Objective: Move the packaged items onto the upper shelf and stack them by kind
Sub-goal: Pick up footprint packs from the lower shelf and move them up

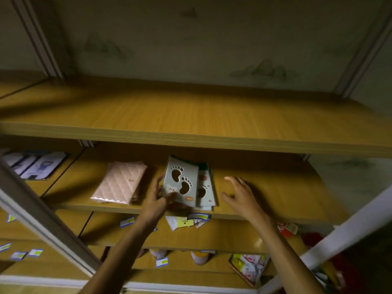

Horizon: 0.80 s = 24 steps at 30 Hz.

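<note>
A grey-green packet with two footprint cut-outs (182, 181) is tilted up off the lower shelf (265, 187), and my left hand (158, 199) grips its left edge and bottom. Under and behind it lie more packets of the same kind (205, 190) in a loose pile. A pink quilted packet (118, 183) lies flat to the left. My right hand (240, 195) hovers open just right of the pile, fingers spread, touching nothing. The upper shelf (191, 115) is a bare wooden board above.
Dark packets (36, 164) lie in the neighbouring bay at the left. Price tags (127, 222) hang on the shelf fronts below. A grey upright post (42, 213) crosses the left foreground, a white one (339, 232) the right. Lower shelves hold jars and coloured packs (248, 267).
</note>
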Each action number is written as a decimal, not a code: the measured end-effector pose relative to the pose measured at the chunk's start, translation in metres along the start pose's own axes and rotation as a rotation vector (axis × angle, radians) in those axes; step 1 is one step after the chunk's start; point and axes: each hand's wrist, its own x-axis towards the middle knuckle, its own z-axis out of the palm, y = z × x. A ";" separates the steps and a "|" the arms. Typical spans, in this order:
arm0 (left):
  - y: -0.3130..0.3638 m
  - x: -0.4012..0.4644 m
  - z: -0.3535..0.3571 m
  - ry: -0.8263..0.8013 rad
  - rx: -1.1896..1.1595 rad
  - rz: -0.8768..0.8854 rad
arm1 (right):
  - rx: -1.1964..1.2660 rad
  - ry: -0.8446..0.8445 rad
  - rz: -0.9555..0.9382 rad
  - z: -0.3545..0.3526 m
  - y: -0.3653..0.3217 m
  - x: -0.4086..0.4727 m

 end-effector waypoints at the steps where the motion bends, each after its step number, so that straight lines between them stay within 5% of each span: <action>1: -0.002 0.003 0.006 -0.006 0.025 -0.014 | 0.006 -0.003 0.003 -0.003 0.004 -0.002; 5: -0.004 0.008 0.029 -0.031 0.169 -0.010 | 0.034 0.018 0.006 -0.015 0.014 -0.007; 15: -0.012 0.013 0.026 0.081 1.161 0.258 | 0.070 0.032 -0.017 -0.018 0.016 -0.009; 24: 0.005 -0.019 -0.039 0.129 1.356 0.366 | 0.017 -0.014 -0.118 0.001 -0.024 -0.003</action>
